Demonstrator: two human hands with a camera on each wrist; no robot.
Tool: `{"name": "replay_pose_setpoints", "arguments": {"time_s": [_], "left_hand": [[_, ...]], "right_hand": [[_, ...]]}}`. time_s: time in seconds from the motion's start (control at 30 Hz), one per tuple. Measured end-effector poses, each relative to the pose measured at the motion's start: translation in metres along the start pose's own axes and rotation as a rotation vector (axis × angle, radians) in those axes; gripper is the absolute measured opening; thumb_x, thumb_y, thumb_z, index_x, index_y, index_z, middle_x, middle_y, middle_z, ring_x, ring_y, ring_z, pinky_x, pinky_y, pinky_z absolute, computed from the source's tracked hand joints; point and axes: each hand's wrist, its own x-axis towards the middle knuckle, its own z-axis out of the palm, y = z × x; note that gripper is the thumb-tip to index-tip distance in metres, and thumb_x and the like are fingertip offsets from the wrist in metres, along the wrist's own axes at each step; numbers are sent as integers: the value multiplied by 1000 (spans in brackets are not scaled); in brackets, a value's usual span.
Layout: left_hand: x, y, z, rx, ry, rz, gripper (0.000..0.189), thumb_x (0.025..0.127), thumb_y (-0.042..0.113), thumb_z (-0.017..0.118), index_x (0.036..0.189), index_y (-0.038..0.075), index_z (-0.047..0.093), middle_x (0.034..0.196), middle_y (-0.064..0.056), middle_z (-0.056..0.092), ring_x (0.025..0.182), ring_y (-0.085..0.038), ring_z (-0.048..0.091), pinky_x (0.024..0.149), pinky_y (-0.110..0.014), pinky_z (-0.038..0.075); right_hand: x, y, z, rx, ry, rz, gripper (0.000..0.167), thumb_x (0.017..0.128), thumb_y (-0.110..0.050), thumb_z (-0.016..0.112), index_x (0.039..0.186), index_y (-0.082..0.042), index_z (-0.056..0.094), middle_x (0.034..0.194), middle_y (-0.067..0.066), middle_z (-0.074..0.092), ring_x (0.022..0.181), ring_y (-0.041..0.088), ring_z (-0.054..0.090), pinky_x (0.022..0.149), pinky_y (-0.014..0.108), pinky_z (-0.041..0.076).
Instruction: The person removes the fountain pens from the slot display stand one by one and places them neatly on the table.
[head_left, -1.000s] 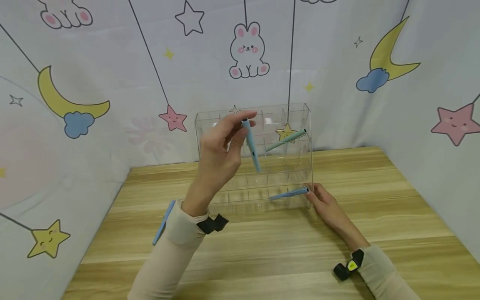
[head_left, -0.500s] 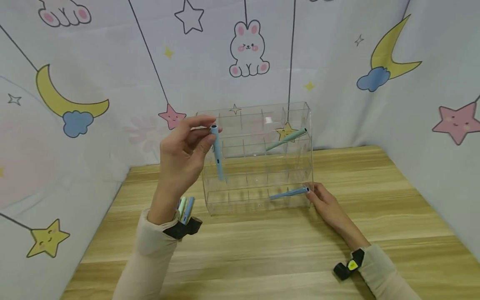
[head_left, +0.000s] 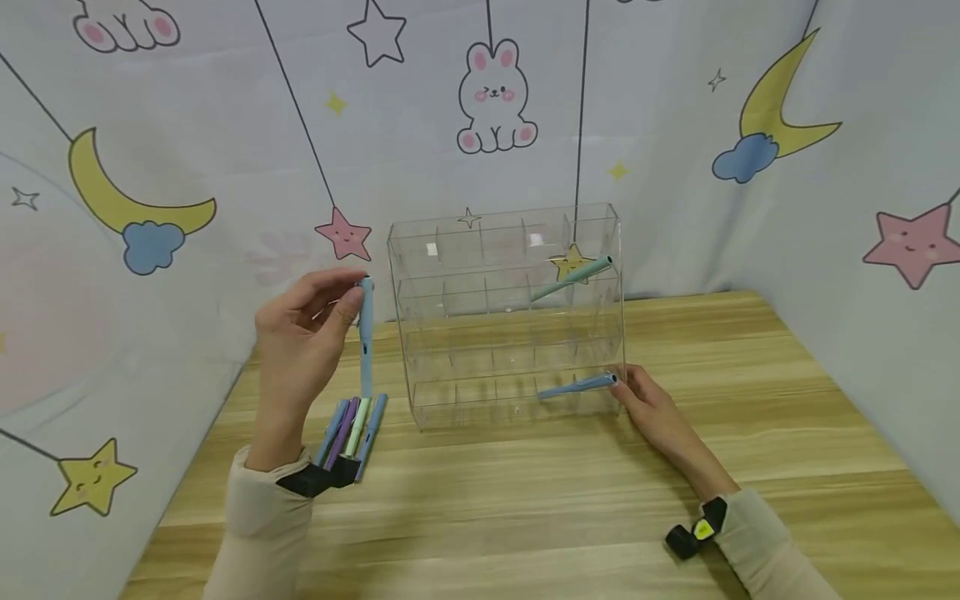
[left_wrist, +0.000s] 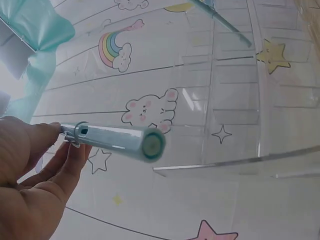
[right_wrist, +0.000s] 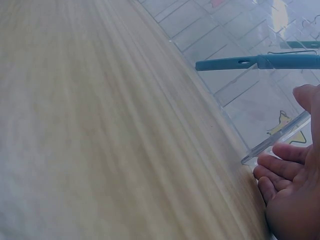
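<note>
My left hand (head_left: pixel 303 337) pinches a light blue pen (head_left: pixel 366 337) near its top end, holding it upright to the left of a clear acrylic rack (head_left: pixel 510 271). In the left wrist view the same pen (left_wrist: pixel 117 140) points toward the camera, thumb and fingers on its clip end. At the rack's lower right corner my right hand (head_left: pixel 656 417) grips the side panel, thumb in front and fingers behind. A blue pen (head_left: pixel 577 386) lies aslant in the bottom tier beside that hand. Higher up, a green pen (head_left: pixel 573 279) rests in the rack, also tilted.
Several pens, with a purple one (head_left: pixel 342 433) and a pale green one (head_left: pixel 357 427) among them, lie side by side on the wooden table (head_left: pixel 525 517) under the left hand. A white printed cloth (head_left: pixel 420 125) hangs behind the rack and along both sides.
My left hand has moved left and down from in front of the rack, still pinching the light blue pen. The pens on the table have come into fuller view. My right hand stays put.
</note>
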Motion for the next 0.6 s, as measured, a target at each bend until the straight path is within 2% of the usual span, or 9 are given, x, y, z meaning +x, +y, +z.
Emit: {"name": "replay_pose_setpoints", "arguments": {"time_s": [0.13,0.27,0.47,0.6], "left_hand": [[-7,-14,-13,-34,33,-19,20,97,-7,73,116,-11,76,106,4,80,95,-4,79,86,-13,61],[-14,-28,-27,16,66,-74,19,97,-3,74,114,-9,78,103,6,80,92,-3,78,84,-12,61],[-17,-41,-43,191,90,-166,19,99,4,75,116,0,81,101,20,77,94,4,76,84,-9,59],[-21,-53,-52,283,59,-226,19,100,7,76,116,1,82,97,27,74,90,9,73,84,-5,56]], "right_hand": [[0,1,0,7,-1,21,51,115,-37,50,155,-4,48,163,24,51,155,48,43,127,67,34],[0,2,0,4,5,25,52,115,-37,51,154,-4,48,163,24,51,155,49,43,126,66,35],[0,3,-1,15,-4,23,52,115,-39,50,155,-6,48,165,23,49,157,50,39,128,69,32],[1,5,-1,23,-4,26,53,115,-38,51,155,-5,47,164,23,50,156,49,41,128,67,32]]}}
